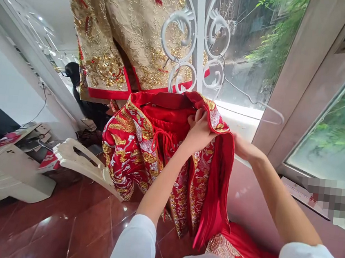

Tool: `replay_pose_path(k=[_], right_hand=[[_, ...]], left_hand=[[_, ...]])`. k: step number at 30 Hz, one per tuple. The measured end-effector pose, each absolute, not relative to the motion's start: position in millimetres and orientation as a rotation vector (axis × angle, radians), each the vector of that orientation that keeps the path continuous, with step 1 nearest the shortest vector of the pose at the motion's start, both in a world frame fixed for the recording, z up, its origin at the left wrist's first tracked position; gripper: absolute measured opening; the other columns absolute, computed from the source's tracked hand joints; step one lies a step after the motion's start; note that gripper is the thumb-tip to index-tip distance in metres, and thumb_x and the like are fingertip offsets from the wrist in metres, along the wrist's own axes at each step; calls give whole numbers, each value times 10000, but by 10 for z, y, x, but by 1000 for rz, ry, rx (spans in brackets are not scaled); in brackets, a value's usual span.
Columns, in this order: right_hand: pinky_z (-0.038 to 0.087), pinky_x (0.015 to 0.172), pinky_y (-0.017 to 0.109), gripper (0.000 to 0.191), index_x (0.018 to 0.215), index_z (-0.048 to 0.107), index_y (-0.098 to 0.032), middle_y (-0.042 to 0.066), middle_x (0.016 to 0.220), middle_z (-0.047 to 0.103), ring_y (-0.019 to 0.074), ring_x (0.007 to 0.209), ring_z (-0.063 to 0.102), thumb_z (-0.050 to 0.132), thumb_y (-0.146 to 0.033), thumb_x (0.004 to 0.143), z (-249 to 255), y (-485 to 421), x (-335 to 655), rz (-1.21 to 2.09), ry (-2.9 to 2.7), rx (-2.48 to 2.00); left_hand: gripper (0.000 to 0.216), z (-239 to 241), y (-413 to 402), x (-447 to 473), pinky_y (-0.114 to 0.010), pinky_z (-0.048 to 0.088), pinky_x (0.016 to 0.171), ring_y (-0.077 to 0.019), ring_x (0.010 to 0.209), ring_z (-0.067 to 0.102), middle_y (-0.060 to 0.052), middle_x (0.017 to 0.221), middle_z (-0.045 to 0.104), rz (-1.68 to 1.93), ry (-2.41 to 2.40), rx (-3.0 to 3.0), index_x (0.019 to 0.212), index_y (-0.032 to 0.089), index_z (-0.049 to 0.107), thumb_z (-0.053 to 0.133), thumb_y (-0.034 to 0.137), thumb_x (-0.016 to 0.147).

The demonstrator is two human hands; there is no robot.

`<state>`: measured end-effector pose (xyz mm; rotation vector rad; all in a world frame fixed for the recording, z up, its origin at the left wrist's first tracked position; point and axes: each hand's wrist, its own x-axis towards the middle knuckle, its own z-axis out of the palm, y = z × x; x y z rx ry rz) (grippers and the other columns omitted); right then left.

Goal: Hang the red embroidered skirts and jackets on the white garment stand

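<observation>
A red embroidered jacket (pixel 122 140) with gold and silver patterns hangs by its collar area from a white scrollwork stand (pixel 201 46). Inside its open front shows a red gathered garment with a tied cord (pixel 164 138). My left hand (pixel 201 130) is at the jacket's right-side collar, its fingers bent and closed on the cloth at the inner edge. My right hand (pixel 244 148) touches the outer edge of the same lifted front panel. The right fingers are hidden behind the fabric.
A gold sequined garment (pixel 142 31) hangs behind. A bare wire hanger (pixel 255 103) juts right before the window. A cream chair (pixel 80 156) and white desk (pixel 10 173) stand left. Red patterned cloth (pixel 248 252) lies low at the right, below the sill.
</observation>
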<state>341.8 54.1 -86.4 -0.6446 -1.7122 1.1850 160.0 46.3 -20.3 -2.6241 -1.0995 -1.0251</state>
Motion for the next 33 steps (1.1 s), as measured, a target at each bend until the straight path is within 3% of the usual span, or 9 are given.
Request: replay_pose_path(k=[3, 7, 12, 16, 21, 25, 29, 33], right_hand=[[504, 788, 326, 568, 1182, 561, -232, 67, 1135, 615, 207, 948, 597, 693, -516, 709, -1066, 452, 3389, 1053, -1635, -639], [471, 662, 267, 286, 982, 601, -180, 22, 873, 635, 143, 741, 560, 629, -351, 754, -1200, 427, 3298, 755, -1448, -805], [381, 551, 225, 142, 756, 574, -157, -7, 652, 530, 101, 592, 424, 567, -297, 730, -1141, 449, 3387, 317, -1503, -982], [354, 491, 223, 224, 619, 531, -161, -6, 565, 479, 99, 543, 409, 639, -347, 685, -980, 427, 3616, 452, -1597, -959], [448, 570, 255, 239, 715, 672, -145, 47, 698, 630, 141, 625, 533, 745, -356, 630, -855, 449, 3889, 711, -1651, -940], [472, 602, 264, 304, 738, 718, -132, 63, 723, 658, 142, 634, 560, 813, -350, 547, -832, 574, 4066, 857, -1515, -963], [448, 521, 262, 321, 599, 676, -125, 64, 592, 624, 136, 536, 541, 861, -335, 442, -839, 721, 4168, 1016, -1358, -905], [408, 470, 239, 332, 580, 648, -158, 19, 539, 593, 98, 469, 484, 856, -365, 426, -789, 806, 4101, 929, -1240, -816]], left_hand=[[324, -163, 404, 1600, -455, 354, 916, -326, 1196, 374, -112, 1207, 544, -966, -1108, -2541, 900, 173, 657, 479, 443, 884], [334, -138, 352, 1608, -443, 361, 860, -326, 1168, 393, -111, 1253, 518, -839, -1050, -2413, 949, 182, 665, 526, 470, 853], [379, -117, 389, 1689, -428, 352, 814, -312, 1087, 445, -132, 1186, 562, -769, -1026, -2223, 1087, 180, 627, 502, 463, 869], [320, -84, 437, 1729, -431, 324, 840, -302, 1070, 460, -129, 1136, 585, -725, -1011, -2179, 1055, 204, 647, 512, 430, 872], [266, -65, 501, 1745, -433, 299, 866, -301, 1073, 469, -126, 1115, 595, -718, -982, -2173, 1049, 207, 661, 524, 359, 879], [245, -33, 579, 1823, -444, 286, 874, -301, 1047, 483, -122, 1024, 612, -748, -967, -2153, 995, 197, 683, 502, 327, 893], [283, 37, 543, 1843, -443, 285, 861, -285, 992, 495, -119, 967, 607, -741, -907, -2134, 1031, 197, 663, 526, 392, 878], [313, 124, 372, 1727, -427, 288, 838, -246, 911, 504, -88, 937, 602, -699, -793, -2154, 1027, 235, 641, 522, 472, 861]])
